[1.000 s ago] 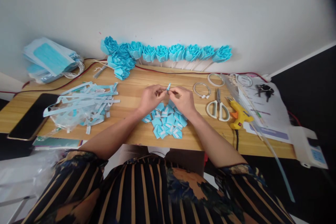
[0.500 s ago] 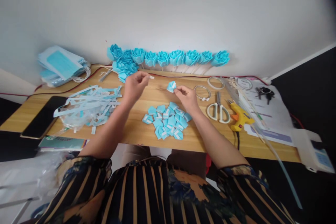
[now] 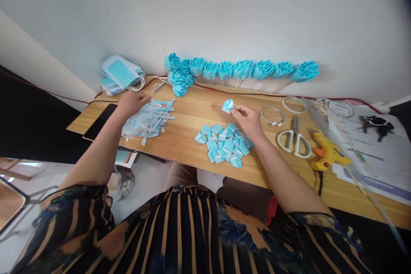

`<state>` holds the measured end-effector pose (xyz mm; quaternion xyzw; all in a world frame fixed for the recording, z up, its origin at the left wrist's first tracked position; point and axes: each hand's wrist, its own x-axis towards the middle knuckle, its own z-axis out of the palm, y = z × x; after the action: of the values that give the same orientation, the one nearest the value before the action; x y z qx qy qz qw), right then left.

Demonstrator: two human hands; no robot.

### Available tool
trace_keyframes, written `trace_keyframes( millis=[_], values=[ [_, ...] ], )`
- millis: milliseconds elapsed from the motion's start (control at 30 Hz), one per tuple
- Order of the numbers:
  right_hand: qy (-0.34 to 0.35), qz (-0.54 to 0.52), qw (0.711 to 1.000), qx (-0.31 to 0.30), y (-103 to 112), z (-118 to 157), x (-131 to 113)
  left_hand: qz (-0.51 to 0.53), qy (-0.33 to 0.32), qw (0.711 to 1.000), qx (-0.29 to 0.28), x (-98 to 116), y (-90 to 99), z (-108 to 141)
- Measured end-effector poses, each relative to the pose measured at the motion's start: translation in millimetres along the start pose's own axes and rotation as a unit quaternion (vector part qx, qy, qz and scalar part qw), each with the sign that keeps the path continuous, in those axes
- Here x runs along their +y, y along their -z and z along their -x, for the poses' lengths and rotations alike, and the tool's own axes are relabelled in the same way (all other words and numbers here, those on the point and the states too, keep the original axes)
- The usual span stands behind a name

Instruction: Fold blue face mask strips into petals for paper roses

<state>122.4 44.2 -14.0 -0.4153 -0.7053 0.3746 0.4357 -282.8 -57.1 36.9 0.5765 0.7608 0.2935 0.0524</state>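
In the head view, I see the right hand point(image 3: 248, 120) pinching a folded blue piece point(image 3: 227, 105) narrowly between thumb and fingertips, the piece sticking out to that hand's left. A heap of folded pieces point(image 3: 228, 143) lies on the table just nearer the person than that hand, with scissors point(image 3: 296, 126) and a yellow glue gun point(image 3: 324, 156) off to its right. The left hand point(image 3: 132, 103) is at the cut strips point(image 3: 147, 122), fingers curled; whether it grips one, I can't tell.
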Motion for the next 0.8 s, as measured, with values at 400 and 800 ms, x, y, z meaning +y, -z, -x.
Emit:
trace_keyframes(
  millis=[400, 800],
  values=[
    [-0.024, -0.047, 0.998, -0.022, -0.9, 1.5, -1.4, 0.047, -0.091, 0.995, -0.002, 47.9, -13.6, 9.2],
    [-0.030, -0.100, 0.992, -0.072, 2.4, 4.6, -17.6, 0.405, -0.060, 0.875, -0.258, 188.4, -118.1, 17.9]
  ],
)
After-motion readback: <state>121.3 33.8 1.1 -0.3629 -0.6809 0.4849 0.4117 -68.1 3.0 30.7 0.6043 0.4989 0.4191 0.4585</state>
